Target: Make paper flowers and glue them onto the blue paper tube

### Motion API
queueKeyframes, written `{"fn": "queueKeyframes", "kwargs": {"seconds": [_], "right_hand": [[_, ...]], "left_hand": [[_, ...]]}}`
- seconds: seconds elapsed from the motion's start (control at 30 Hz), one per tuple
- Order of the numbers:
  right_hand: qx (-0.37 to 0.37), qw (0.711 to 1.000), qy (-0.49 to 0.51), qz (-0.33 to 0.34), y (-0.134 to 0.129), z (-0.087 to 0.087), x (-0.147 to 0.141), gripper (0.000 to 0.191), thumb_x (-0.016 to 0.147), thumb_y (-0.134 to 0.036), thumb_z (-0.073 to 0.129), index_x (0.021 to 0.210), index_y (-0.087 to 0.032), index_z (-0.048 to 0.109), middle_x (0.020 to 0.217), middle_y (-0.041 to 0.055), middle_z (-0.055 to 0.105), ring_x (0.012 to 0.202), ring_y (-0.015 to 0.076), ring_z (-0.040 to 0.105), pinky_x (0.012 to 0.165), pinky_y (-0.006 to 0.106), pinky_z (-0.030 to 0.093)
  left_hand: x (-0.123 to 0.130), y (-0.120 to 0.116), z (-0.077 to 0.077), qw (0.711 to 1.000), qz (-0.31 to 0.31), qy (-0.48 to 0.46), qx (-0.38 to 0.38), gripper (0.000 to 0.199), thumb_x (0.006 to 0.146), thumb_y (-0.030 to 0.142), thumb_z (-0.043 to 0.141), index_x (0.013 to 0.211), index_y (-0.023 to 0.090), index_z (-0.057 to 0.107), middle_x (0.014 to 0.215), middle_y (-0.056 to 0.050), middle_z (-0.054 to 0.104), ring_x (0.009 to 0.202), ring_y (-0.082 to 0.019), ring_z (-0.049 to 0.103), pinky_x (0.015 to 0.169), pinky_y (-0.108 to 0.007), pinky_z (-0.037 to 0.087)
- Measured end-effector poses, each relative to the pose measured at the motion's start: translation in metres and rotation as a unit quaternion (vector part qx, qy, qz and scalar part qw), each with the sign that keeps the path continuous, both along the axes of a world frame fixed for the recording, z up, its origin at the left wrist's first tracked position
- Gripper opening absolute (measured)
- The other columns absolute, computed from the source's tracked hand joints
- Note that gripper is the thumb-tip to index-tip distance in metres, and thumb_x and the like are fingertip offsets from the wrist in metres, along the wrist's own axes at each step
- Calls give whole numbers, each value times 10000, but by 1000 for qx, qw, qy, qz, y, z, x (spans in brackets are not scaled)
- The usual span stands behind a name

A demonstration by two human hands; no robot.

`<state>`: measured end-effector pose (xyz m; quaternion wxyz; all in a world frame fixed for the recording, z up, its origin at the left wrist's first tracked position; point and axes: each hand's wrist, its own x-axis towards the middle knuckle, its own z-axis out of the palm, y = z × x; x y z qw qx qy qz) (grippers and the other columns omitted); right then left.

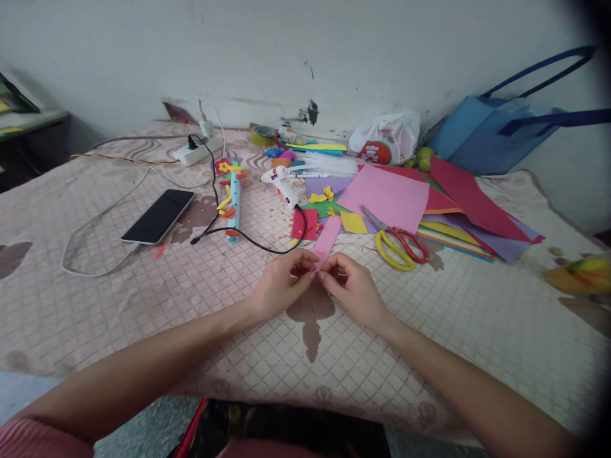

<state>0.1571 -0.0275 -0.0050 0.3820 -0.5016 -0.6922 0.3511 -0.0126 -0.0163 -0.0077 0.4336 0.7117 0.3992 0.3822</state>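
Observation:
Near the middle of the patterned tablecloth, a narrow pink strip [327,236] runs toward me, and its near end lies between my hands. My left hand [286,280] pinches that end from the left with thumb and forefinger. From the right, my right hand [352,283] pinches the same end, the fingertips of both hands almost touching. The fingers partly hide the strip's tip. Just beyond are a red foam piece [305,224] and a yellow piece [353,222]. Scissors [401,248] with yellow and red handles lie right of the strip.
A white glue gun [285,191] trails a black cord. Left are a decorated light-blue stick [235,203], a phone [158,216] on a cable and a power strip [198,151]. Coloured sheets [386,194], a plastic bag [389,137] and a blue bag [491,133] stand back right.

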Motion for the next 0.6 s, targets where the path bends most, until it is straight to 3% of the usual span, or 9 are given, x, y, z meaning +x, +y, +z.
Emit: {"fn": "queueKeyframes", "kwargs": {"seconds": [0.27, 0.6], "right_hand": [[33, 999, -28, -7, -1, -1, 0, 50, 815, -229, 536, 772, -210, 521, 713, -7, 568, 614, 124, 534, 564, 249, 433], [-35, 999, -2, 0, 0, 0, 0, 108, 816, -269, 532, 733, -203, 510, 643, -17, 533, 537, 112, 486, 493, 240, 396]], "left_hand": [[-1, 7, -2, 998, 10, -27, -49, 210, 794, 203, 587, 1000, 158, 586, 921, -52, 646, 834, -141, 609, 707, -252, 493], [0, 6, -1, 992, 8, -85, -90, 185, 769, 174, 606, 948, 137, 576, 858, -44, 624, 797, -128, 605, 720, -254, 485]]}}
